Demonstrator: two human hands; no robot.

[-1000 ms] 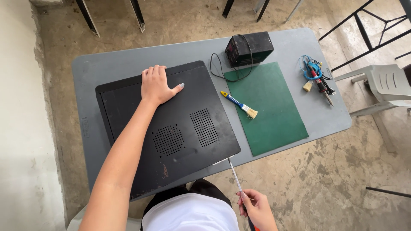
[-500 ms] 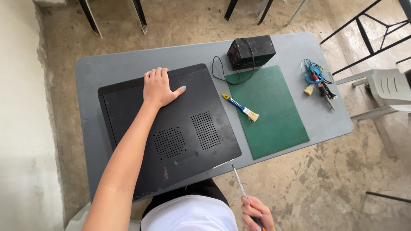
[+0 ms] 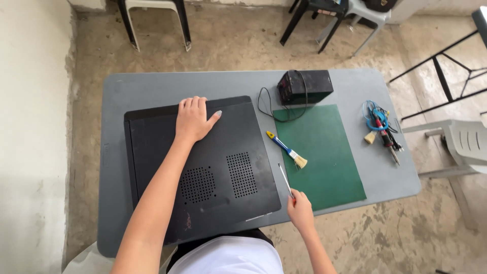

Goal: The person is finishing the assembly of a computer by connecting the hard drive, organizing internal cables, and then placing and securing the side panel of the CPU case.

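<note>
A black computer case (image 3: 167, 177) lies flat on the grey table (image 3: 152, 83), its side panel with two vent grilles facing up. My left hand (image 3: 194, 120) rests palm down on the far part of that panel. My right hand (image 3: 300, 210) is at the table's near edge, closed on the red handle of a screwdriver (image 3: 284, 180). The thin shaft points away from me along the gap between the case and the green cutting mat (image 3: 324, 162).
A blue-handled brush (image 3: 287, 149) lies on the mat's left edge. A small black box with a cord (image 3: 304, 86) sits behind the mat. A soldering iron with a blue cable (image 3: 381, 129) lies at the right. Chairs stand around the table.
My right hand has risen from below the table edge and brought the screwdriver onto the table beside the case. The left hand stays on the panel.
</note>
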